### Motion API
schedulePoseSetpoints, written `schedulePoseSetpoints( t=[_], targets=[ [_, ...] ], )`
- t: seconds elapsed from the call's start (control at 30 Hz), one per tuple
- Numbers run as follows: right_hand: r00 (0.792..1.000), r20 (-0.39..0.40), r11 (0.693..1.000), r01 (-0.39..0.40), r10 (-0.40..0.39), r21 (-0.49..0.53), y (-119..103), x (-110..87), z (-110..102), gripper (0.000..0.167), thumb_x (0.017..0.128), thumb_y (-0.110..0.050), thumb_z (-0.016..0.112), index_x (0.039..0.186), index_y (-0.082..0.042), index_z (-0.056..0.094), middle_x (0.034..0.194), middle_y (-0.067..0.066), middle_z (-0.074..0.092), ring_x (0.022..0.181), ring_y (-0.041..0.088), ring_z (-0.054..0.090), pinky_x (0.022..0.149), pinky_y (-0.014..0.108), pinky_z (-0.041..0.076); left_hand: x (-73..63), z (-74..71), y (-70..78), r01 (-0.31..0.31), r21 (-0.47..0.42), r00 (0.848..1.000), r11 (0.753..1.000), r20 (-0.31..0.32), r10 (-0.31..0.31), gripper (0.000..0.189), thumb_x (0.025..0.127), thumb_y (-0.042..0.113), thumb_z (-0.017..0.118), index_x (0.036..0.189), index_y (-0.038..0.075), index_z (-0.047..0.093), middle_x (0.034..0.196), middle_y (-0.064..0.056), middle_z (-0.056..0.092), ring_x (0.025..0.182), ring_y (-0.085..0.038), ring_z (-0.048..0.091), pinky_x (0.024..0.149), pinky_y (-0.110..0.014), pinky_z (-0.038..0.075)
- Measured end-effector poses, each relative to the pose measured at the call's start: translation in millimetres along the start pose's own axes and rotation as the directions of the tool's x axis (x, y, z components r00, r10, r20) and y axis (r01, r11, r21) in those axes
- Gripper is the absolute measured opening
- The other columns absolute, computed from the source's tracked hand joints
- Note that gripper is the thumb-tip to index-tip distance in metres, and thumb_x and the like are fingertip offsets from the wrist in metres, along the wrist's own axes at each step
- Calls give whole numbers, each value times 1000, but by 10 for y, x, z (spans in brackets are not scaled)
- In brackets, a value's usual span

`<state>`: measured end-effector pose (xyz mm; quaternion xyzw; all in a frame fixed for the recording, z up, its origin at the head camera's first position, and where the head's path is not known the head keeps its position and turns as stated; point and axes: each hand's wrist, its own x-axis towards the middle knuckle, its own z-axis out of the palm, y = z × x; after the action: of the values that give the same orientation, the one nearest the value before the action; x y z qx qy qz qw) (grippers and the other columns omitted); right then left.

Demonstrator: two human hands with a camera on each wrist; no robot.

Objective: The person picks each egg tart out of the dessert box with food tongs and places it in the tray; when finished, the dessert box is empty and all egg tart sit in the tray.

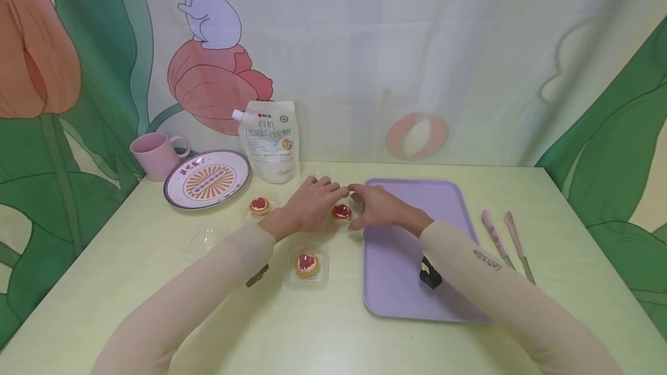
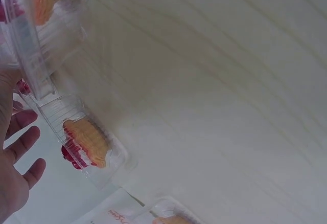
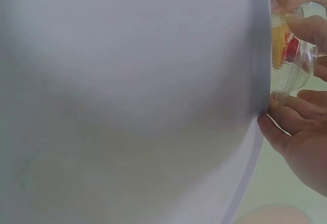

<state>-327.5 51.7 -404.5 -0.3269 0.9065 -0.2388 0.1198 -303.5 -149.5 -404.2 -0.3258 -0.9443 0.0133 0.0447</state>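
A red-topped tart (image 1: 341, 212) in a clear plastic box lies between my hands, left of the tray. My left hand (image 1: 318, 204) grips the box from the left with bent fingers. From the right, my right hand (image 1: 383, 207) holds it with thumb and forefinger set apart at its edges. The right wrist view shows fingertips at the rim of the clear box (image 3: 286, 75); its domed lid faces right there. Nearer me is another boxed tart (image 1: 307, 265), and a third tart (image 1: 259, 206) sits left of my left hand.
A lilac tray (image 1: 396, 282) lies under my right forearm. Two pink-handled utensils (image 1: 495, 233) are to its right. At the back left stand a pink mug (image 1: 152, 155), a tilted patterned plate (image 1: 174, 187) and a white spouted pouch (image 1: 271, 149). A clear plastic piece (image 1: 200, 242) lies beside my left sleeve.
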Motion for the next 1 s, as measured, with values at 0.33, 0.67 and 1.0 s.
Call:
schedulePoseSetpoints(
  t=[0.33,0.67,1.0],
  targets=[
    [998,-18,998,57,-57,-25,7,1,-31,77,71,-29,84,137,-3,53,118,14,70,95,21,61,81,34,49,14,22,-8,19,-48,999,999,-39,-21,67,73,39,87,129,17,56,118,-2,67,110,-25,55,91,-45,45],
    [998,-40,999,49,-49,14,90,20,53,88,73,-33,82,145,2,45,129,18,66,116,29,62,100,44,50,-55,12,-50,-7,-24,999,1000,-48,6,65,79,48,81,131,18,57,118,-2,67,111,-24,56,90,-43,47],
    [996,-28,996,82,-83,-38,39,21,77,105,75,-32,83,156,-2,24,130,18,66,110,27,63,96,44,51,-52,65,-59,-4,-22,999,1000,-46,3,62,80,46,79,131,19,56,120,-2,65,112,-24,55,91,-43,46]
  ],
)
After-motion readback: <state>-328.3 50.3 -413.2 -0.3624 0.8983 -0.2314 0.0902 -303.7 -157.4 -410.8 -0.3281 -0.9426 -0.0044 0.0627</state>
